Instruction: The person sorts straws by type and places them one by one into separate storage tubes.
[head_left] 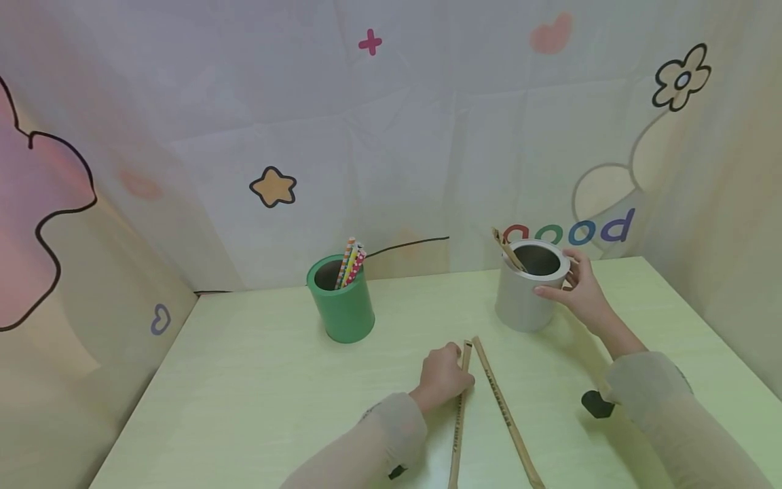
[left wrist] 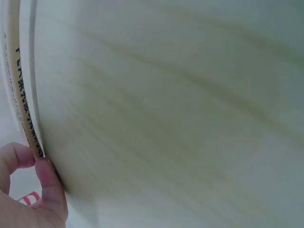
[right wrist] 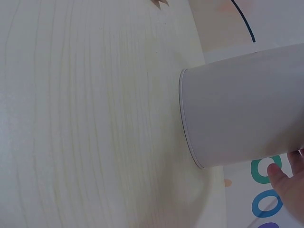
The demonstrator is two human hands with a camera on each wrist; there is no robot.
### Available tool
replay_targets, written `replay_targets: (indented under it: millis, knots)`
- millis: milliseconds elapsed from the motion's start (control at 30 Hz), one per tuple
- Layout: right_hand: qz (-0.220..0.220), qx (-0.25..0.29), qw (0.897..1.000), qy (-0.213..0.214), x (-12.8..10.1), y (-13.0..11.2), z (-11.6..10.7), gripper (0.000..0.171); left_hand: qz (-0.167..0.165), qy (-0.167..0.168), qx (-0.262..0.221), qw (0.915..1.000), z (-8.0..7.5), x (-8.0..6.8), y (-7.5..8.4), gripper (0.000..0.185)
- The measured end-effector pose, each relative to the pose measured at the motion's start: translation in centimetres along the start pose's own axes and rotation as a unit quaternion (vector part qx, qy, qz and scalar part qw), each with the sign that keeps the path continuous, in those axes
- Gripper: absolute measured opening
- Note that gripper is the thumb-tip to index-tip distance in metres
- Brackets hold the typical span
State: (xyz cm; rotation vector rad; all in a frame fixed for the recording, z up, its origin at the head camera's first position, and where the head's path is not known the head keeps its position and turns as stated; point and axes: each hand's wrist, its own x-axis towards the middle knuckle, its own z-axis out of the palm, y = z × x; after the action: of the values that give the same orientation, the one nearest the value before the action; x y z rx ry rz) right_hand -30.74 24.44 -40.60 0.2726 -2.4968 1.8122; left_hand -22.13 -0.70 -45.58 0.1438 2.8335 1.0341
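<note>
My left hand point(head_left: 444, 375) pinches a long, slim packet of paper-wrapped chopsticks point(head_left: 458, 428) with dark print between thumb and fingers. In the left wrist view, the thumb and a fingertip meet at the end of the packet point(left wrist: 28, 114). A second, similar packet point(head_left: 507, 414) lies on the table just to the right, slanting away from the first. My right hand point(head_left: 583, 292) holds the light grey pen pot point(head_left: 519, 305) by its right side near the rim, the thumb in front. Thin brown wrapped ends point(head_left: 506, 246) stick out of this upright pot.
A green pot point(head_left: 345, 312) stands at the back left, holding several colourful patterned pencils point(head_left: 351, 265). The pale wooden table point(head_left: 244, 394) ends at a printed cloth backdrop point(head_left: 397, 170). A small black object point(head_left: 597, 404) shows beside the right sleeve.
</note>
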Motion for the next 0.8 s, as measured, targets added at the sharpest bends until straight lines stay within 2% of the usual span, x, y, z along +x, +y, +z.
replay_targets:
  millis: [233, 367, 567, 800]
  knots:
    - [0.0, 0.0, 1.0, 0.001, -0.1, -0.1, 0.1, 0.09, -0.008, 0.006, -0.027, 0.9996, -0.2, 0.3, -0.5, 0.023]
    - [-0.001, 0.001, 1.0, 0.001, -0.1, -0.1, 0.0, 0.09, -0.014, 0.004, -0.054, 0.9984, -0.8, 0.7, -0.4, 0.019]
    - [-0.003, 0.003, 1.0, 0.003, -0.1, 0.0, 0.0, 0.09, -0.009, -0.017, -0.131, 0.9911, -3.3, 0.9, 1.2, 0.017]
    - [-0.006, 0.005, 1.0, 0.001, 0.0, 0.0, 0.0, 0.09, 0.025, -0.013, -0.242, 0.9698, -7.5, 1.2, 4.6, 0.011]
